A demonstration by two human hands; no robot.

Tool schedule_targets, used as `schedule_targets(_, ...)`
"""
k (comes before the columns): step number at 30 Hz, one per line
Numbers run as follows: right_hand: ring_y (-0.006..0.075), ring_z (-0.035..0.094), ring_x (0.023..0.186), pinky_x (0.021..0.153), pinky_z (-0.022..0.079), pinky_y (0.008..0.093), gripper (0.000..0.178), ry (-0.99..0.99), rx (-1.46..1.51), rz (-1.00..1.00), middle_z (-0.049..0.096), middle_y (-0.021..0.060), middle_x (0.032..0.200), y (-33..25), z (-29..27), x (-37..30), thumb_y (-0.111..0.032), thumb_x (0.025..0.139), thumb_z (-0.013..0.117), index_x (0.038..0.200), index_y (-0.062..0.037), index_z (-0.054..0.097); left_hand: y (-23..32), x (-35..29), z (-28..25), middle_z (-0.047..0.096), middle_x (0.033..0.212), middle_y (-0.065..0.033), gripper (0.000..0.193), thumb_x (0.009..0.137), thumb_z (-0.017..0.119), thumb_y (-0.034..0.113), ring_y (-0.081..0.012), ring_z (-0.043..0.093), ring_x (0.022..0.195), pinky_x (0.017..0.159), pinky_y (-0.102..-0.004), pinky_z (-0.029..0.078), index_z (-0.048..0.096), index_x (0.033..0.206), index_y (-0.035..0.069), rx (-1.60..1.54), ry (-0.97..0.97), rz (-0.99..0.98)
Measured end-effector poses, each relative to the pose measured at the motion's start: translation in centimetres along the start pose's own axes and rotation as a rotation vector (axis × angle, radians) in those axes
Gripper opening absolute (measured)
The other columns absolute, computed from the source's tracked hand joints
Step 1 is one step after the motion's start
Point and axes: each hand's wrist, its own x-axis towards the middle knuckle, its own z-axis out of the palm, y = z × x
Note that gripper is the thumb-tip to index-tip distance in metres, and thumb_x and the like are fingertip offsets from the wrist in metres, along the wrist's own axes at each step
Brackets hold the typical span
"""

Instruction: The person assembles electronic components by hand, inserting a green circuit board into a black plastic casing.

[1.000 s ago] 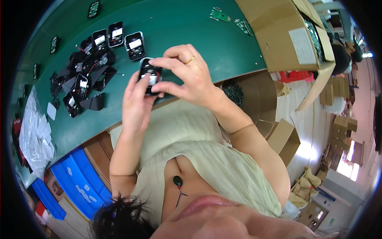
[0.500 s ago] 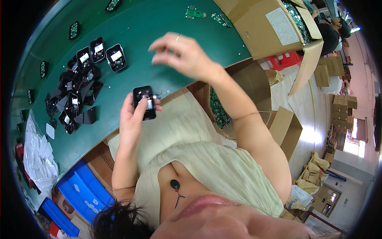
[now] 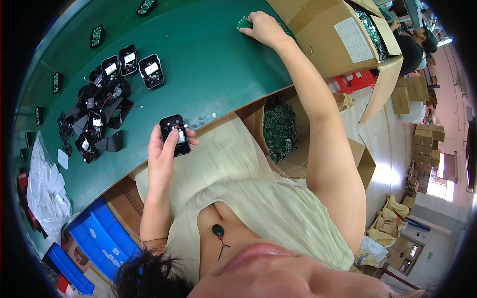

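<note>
Cradling a black casing (image 3: pixel 173 122) at the near edge of the surface (image 3: pixel 213 64)

Clasping it in the curled left hand (image 3: pixel 160 151), thumb inside. Covering a green circuit board (image 3: pixel 243 23) with the half-closed right hand (image 3: pixel 266 30), any pinch too hidden to judge. Could tug the red wires (image 3: pixel 180 127) loose by sliding the thumb, or drop it past the edge by slackening the grip.

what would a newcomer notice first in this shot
Probably the open black case in the left hand, near the front edge of the green table. Then perhaps the outstretched right hand, at a green circuit board near the big cardboard box. The cluster of black cases on the table's left side stands out too.
</note>
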Motion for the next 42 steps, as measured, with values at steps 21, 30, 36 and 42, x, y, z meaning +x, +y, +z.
schedule_targets(21,0.015,0.055,0.085,0.07,0.046,0.0253,0.025,-0.114,1.346,-0.138,0.052,0.0105,0.104,-18.3,-5.0,-14.9,0.002,0.079,0.054,0.103,-0.003,0.052,1.0,-0.7,-0.4,0.06,0.085,-0.0105,0.022,0.091,0.046,0.016,-0.0152,0.061,0.072,0.064,-0.0255,0.05,0.046,0.104,-0.001,-0.031,0.075,0.089)
schedule_targets(30,0.0101,0.05,0.046,0.042,0.039,0.0204,0.012,-0.27,1.403,0.222,0.058,0.0069,0.064,-17.6,-5.3,-15.0,-0.009,0.088,0.051,0.097,-0.0006,0.05,0.6,-1.2,-0.7,0.059,0.09,-0.0105,0.023,0.091,0.045,0.017,-0.0169,0.061,0.072,0.062,-0.0264,0.05,0.046,0.104,-0.002,-0.124,0.143,0.067)
schedule_targets(36,0.0152,0.051,0.041,0.037,0.04,0.0235,0.017,-0.353,1.961,0.333,0.059,0.0123,0.064,-18.2,-7.1,-15.3,-0.014,0.091,0.045,0.103,-0.0038,0.04,0.0,-0.9,-0.9,0.059,0.089,-0.0111,0.024,0.091,0.044,0.018,-0.0191,0.061,0.071,0.062,-0.0274,0.049,0.046,0.105,-0.001,-0.321,0.077,-0.056)
schedule_targets(42,0.0161,0.056,0.044,0.038,0.041,0.0231,0.018,-0.478,2.011,0.257,0.059,0.0121,0.066,-18.9,-7.2,-15.0,-0.012,0.09,0.048,0.101,-0.0032,0.036,0.6,-1.0,0.0,0.059,0.087,-0.0085,0.023,0.092,0.041,0.014,-0.0145,0.058,0.068,0.061,-0.0267,0.048,0.047,0.108,-0.001,-0.26,0.116,-0.03)
